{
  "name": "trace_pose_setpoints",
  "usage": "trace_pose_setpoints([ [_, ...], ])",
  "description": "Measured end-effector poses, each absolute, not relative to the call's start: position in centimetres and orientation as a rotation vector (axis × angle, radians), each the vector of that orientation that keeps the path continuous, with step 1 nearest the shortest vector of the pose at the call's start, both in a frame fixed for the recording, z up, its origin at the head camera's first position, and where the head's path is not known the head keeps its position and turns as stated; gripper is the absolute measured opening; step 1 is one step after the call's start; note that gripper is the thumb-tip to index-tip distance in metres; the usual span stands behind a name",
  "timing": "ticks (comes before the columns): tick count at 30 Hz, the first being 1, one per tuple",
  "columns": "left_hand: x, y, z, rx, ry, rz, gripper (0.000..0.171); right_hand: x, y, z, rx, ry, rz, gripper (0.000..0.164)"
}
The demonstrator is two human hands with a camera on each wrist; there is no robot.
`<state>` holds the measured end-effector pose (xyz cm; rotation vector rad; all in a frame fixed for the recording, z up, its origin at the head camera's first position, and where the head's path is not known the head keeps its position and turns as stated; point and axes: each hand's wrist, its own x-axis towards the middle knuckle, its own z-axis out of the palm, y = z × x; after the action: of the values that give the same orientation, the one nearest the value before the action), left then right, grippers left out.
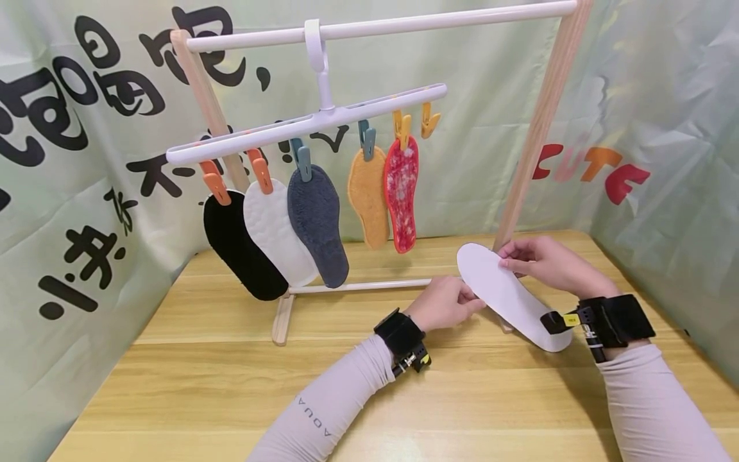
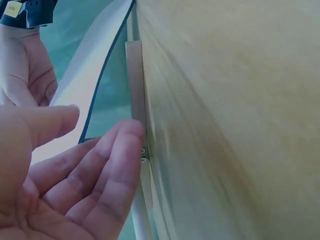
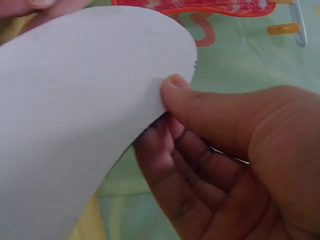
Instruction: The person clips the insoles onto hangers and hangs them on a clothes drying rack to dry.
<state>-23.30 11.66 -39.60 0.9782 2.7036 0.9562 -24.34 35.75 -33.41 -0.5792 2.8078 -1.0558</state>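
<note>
My right hand [image 1: 543, 262] pinches a white insole [image 1: 508, 292] by its upper edge, thumb on the pale face and fingers behind. The insole slants over the table, its rounded wide end toward the rack. In the right wrist view, the thumb [image 3: 185, 95] presses near that end. Close by the insole's left edge is my left hand [image 1: 444, 301]; the left wrist view shows its thumb [image 2: 55, 122] apart from loosely bent fingers [image 2: 112, 170], with nothing gripped between them.
A white clip hanger [image 1: 254, 136] hangs tilted from the rack's bar [image 1: 433, 22]. Clipped to it are black [image 1: 239, 247], white [image 1: 277, 231], grey [image 1: 317, 224], orange [image 1: 369, 199] and red [image 1: 402, 199] insoles. A yellow clip [image 1: 428, 120] hangs at its right end. The rack's right post [image 1: 537, 128] rises behind my right hand.
</note>
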Motion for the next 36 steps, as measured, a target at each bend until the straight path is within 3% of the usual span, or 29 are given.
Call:
trace_pose_setpoints([
  [8, -23.3, 11.6, -39.3, 0.889, 2.730, 1.127, 0.027, -24.1, 35.7, -33.2, -0.535, 2.833, -1.166, 0.020],
  [28, -24.0, 10.8, -38.9, 0.638, 2.515, 1.645, 0.017, -23.4, 35.6, -32.9, -0.431, 2.777, -1.428, 0.035],
  [36, -24.3, 9.3, -38.1, 0.655, 2.395, 1.847, 0.012, -23.2, 34.4, -33.0, -0.433, 2.820, -1.460, 0.034],
])
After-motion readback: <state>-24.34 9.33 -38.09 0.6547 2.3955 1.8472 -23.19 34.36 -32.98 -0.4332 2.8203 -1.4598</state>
